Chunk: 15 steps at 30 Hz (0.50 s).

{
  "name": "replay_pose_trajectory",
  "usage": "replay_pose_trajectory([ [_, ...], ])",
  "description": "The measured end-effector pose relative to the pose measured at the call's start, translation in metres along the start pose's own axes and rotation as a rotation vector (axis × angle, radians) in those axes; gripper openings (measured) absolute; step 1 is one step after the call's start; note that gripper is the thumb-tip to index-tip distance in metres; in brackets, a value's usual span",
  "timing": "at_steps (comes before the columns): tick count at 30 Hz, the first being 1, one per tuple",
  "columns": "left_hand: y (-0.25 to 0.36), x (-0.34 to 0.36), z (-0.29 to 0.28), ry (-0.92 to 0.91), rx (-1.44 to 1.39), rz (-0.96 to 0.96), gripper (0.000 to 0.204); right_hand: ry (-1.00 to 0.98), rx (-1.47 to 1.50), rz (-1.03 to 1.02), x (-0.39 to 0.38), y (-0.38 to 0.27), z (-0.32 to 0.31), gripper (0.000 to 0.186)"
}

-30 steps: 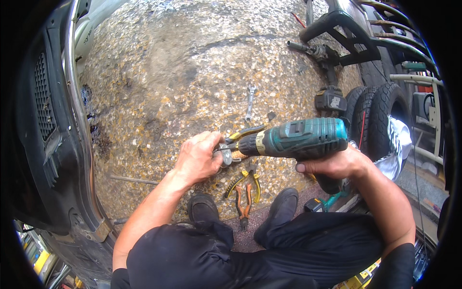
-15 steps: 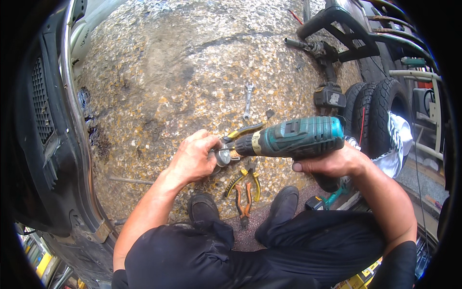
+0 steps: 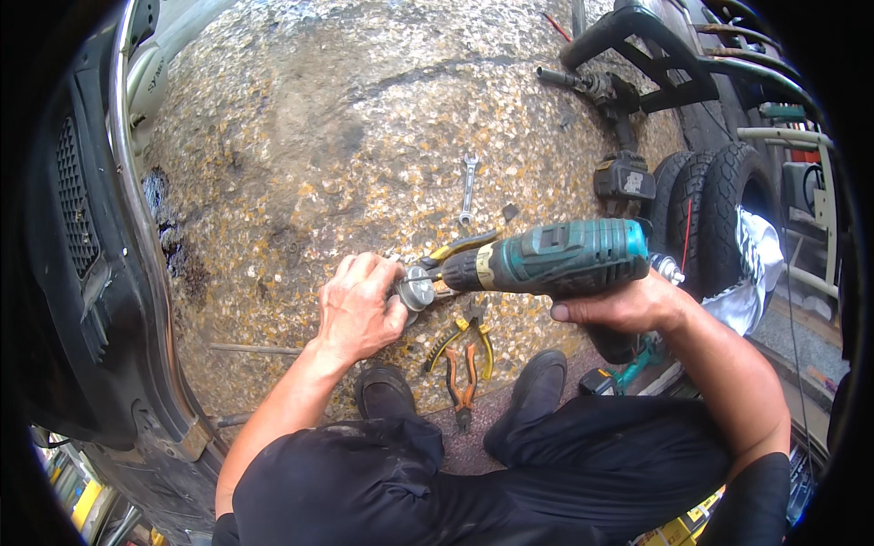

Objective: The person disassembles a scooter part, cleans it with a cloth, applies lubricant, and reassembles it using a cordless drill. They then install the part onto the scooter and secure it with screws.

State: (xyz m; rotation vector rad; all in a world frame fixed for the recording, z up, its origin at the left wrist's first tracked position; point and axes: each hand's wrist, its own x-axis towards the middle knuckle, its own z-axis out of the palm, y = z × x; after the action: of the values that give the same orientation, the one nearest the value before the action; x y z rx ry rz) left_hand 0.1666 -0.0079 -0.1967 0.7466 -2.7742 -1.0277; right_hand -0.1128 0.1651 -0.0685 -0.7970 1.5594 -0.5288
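Watching remotely, I note right hand [image 3: 628,305] wrapped round the teal drill [image 3: 574,257], left hand [image 3: 358,305] gripping a round metal part [image 3: 418,290] just ahead of the chuck [image 3: 462,271]; contact unclear. I'd judge: brace the part firmly, align the drill, keep that hand clear of spin.

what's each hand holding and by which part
Right hand: the teal drill, by its handle. Left hand: a small grey metal part, by its left side.

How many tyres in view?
3, standing side by side right of the drill: left tyre, nearest the black battery pack; middle tyre; right tyre, with white cloth against it. More could be hidden behind.
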Motion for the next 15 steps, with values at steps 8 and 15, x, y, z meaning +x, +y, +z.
replay_pose_trajectory([
  [8,-0.002,-0.010,0.023,0.220,0.047,0.045,0.035,-0.016,0.089,0.039,0.005,0.007,0.000,0.048],
  [15,-0.004,-0.011,0.031,0.247,0.035,0.056,0.039,-0.025,0.019,0.005,0.013,0.009,-0.014,0.049],
])
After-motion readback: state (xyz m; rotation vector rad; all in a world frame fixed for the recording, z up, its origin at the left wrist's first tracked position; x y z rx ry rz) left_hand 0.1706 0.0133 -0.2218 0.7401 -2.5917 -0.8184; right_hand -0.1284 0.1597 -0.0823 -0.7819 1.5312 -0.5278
